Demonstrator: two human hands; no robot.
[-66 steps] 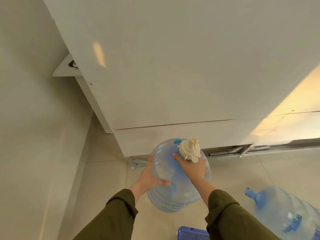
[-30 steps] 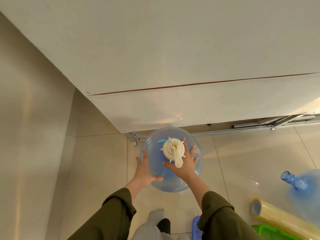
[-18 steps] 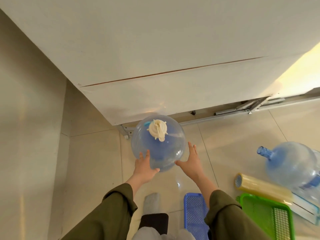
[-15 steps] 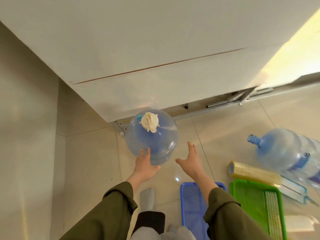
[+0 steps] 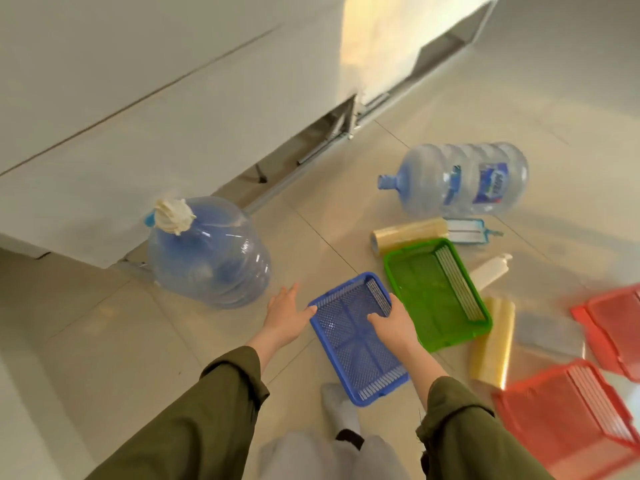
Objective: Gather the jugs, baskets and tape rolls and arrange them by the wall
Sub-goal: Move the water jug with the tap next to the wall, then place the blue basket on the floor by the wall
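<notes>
An upright clear-blue jug (image 5: 207, 258) with a cream cap stands on the tiled floor against the white panel (image 5: 156, 109). A second jug (image 5: 460, 180) lies on its side further right. The blue basket (image 5: 363, 362) lies on the floor before me. My left hand (image 5: 285, 315) is spread at its left corner, the thumb touching the rim. My right hand (image 5: 394, 322) grips its right rim, thumb inside. Beside it lies a green basket (image 5: 450, 342). A clear tape roll (image 5: 408, 233) and a yellow roll (image 5: 491, 344) lie around it.
Two red baskets (image 5: 568, 420) (image 5: 613, 323) lie at the right edge. A white bottle (image 5: 490, 270) and a blue-white flat tool (image 5: 465, 230) lie near the green basket. My socked foot (image 5: 337, 407) stands just below the blue basket. A metal rail runs under the white panel.
Both hands have let go of the upright jug, which now stands by the panel. They moved right and down to the blue basket. My view swung right, showing more baskets and rolls.
</notes>
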